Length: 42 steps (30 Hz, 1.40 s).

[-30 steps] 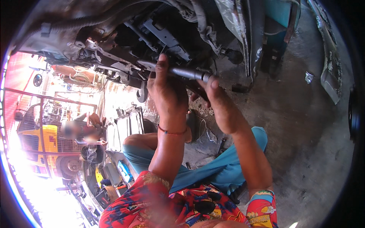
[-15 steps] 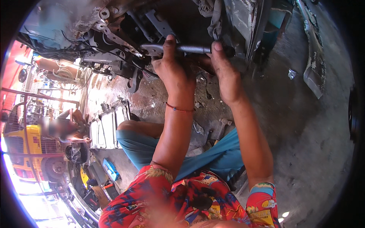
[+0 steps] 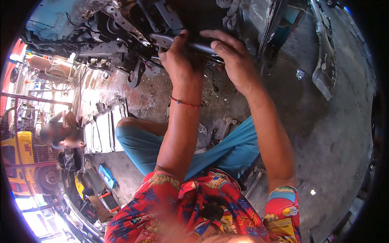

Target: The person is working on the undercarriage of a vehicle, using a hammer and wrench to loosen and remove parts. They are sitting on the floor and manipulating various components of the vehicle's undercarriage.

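Note:
A black metal bar (image 3: 199, 45), with a flattened left end, lies crosswise against the underside of a vehicle's front frame. My left hand (image 3: 182, 67) grips it near the flat end, thumb pointing up along the front and fingers hidden behind. Farther right, my right hand (image 3: 235, 60) is wrapped over the bar's right part, its fingers bent across the top. The bar's far right end is covered by that hand. Dark brackets and rods (image 3: 168, 18) of the frame sit just above the bar.
A hammer (image 3: 229, 123) lies on the floor by my crossed legs. To the left stand a silver ribbed metal part (image 3: 106, 126), a blue box (image 3: 107, 175) and a seated person (image 3: 65, 130). A long scuffed panel (image 3: 323, 77) lies at the right, near crumpled foil (image 3: 300, 73).
My right hand has shifted left along the bar and turned, its fingers now lying over the top. My left hand keeps its hold. The view has shifted slightly.

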Tool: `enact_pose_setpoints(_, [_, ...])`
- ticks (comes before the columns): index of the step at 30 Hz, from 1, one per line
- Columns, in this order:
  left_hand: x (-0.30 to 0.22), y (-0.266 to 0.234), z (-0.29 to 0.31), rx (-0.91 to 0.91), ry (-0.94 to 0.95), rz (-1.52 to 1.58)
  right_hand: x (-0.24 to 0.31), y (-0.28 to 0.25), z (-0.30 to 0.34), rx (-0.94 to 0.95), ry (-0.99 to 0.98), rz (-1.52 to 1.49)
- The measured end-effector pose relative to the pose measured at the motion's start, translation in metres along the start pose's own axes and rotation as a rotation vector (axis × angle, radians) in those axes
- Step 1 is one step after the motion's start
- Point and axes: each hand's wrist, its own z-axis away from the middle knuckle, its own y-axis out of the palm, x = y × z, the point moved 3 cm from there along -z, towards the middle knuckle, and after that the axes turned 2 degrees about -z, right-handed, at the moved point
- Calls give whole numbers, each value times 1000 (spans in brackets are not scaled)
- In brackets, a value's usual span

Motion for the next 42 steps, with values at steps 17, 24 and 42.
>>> enact_pose_setpoints(17, [-1, 0, -3, 143, -249, 282, 33, 5, -10, 168, -121, 641])
enact_pose_setpoints(24, [1, 4, 0, 29, -209, 232, 48, 11, 5, 138, -376, 1239])
enact_pose_setpoints(42, [-8, -8, 53, 159, -85, -32, 47, -18, 82, -193, -267, 318])
